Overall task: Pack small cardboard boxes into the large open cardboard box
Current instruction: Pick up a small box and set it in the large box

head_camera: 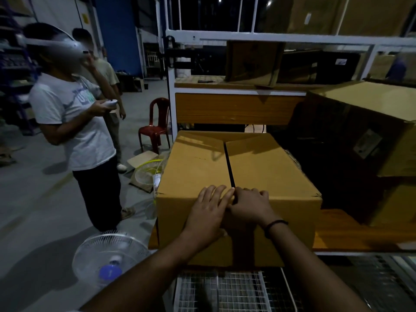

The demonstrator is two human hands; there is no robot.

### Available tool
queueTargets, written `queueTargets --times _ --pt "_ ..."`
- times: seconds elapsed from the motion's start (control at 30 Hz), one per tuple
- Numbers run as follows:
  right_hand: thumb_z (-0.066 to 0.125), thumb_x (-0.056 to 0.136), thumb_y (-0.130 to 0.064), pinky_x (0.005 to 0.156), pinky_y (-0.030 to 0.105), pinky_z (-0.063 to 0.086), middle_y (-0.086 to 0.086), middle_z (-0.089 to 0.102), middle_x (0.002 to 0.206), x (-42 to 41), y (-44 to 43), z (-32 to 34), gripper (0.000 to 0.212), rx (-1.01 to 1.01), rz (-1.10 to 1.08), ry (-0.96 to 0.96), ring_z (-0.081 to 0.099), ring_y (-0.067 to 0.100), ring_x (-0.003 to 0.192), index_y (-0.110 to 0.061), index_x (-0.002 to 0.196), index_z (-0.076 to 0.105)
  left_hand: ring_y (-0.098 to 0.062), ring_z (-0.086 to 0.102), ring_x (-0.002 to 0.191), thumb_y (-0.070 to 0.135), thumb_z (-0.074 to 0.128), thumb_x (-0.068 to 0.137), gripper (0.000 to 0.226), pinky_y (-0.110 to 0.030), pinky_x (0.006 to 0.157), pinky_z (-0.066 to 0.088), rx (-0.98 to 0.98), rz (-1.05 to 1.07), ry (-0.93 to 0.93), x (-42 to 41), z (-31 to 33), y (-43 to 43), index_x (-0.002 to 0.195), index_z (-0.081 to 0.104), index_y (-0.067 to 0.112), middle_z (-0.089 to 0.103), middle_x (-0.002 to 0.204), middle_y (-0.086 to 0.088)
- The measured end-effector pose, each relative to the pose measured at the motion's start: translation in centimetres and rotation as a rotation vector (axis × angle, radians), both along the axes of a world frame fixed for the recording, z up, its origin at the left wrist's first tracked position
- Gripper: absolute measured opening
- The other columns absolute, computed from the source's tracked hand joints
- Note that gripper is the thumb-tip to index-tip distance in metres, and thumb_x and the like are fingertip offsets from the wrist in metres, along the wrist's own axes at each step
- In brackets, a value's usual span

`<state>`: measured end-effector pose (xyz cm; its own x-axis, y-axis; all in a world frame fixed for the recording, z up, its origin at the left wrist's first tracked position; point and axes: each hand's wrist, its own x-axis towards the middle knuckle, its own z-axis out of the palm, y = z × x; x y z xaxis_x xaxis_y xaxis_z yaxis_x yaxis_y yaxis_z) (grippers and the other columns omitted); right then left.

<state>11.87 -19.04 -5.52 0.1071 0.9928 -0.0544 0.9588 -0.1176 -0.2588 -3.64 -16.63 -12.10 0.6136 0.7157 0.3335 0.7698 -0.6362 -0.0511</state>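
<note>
Both hands, left point(208, 207) and right point(249, 204), press flat, gripping nothing, on the stiff, probably heavy box point(265, 167); lift from underneath.

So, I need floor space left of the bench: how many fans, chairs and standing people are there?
Fans: 2, white and yellow-rimmed
Red plastic chair: 1
Standing people: 2
Total: 5

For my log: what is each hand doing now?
Left hand: open, flat on the box.
Right hand: fingers curled at the flap seam; grip unclear.
</note>
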Motion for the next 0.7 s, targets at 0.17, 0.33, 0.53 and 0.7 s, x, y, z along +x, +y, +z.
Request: queueTargets --times 0.17,0.33,0.53,0.7 --pt "0.049 0.094 -0.047 0.112 0.055 0.03 0.007 0.056 0.142 -1.2 2.7 2.2 0.061 -0.122 -0.13 0.278 0.054 0.03 0.126 -0.017 0.146 0.043 -0.026 -0.012 0.156 0.08 0.062 0.077 0.129 -0.045 0.127 -0.008 -0.002 -0.058 0.001 -1.8 0.9 0.5 0.161 -0.016 0.021 -0.009 0.171 -0.003" --pt "0.064 0.092 -0.014 0.075 0.034 0.055 0.014 0.056 0.136 -1.1 3.1 4.3 0.063 0.047 -0.28 0.715 0.059 0.022 0.097 -0.008 0.15 0.04 -0.029 0.006 0.156 0.075 0.056 0.086 0.113 -0.049 0.127 0.012 0.149 -0.152 -0.11 -2.1 1.6 0.5 0.163 0.006 0.008 0.011 0.17 -0.009" --pt "0.057 0.091 0.004 0.083 0.035 0.06 0.002 0.066 0.114 -2.6 2.6 7.1 0.041 0.317 -0.084 1.127 0.067 0.02 0.104 -0.025 0.12 0.064 -0.033 0.046 0.125 0.05 0.063 0.095 0.058 -0.043 0.105 0.041 0.38 -0.227 -0.374 -2.6 4.8 1.8 0.136 0.05 0.011 0.046 0.141 -0.013" --pt "0.055 0.103 -0.017 0.1 0.04 0.054 -0.008 0.063 0.132 -5.2 4.6 10.4 0.036 0.415 0.178 1.152 0.061 0.014 0.122 -0.03 0.135 0.059 -0.03 0.057 0.093 0.025 0.069 0.091 0.021 -0.039 0.076 0.048 0.558 -0.457 -0.119 -3.3 6.8 3.1 0.105 0.061 0.012 0.064 0.1 -0.013"
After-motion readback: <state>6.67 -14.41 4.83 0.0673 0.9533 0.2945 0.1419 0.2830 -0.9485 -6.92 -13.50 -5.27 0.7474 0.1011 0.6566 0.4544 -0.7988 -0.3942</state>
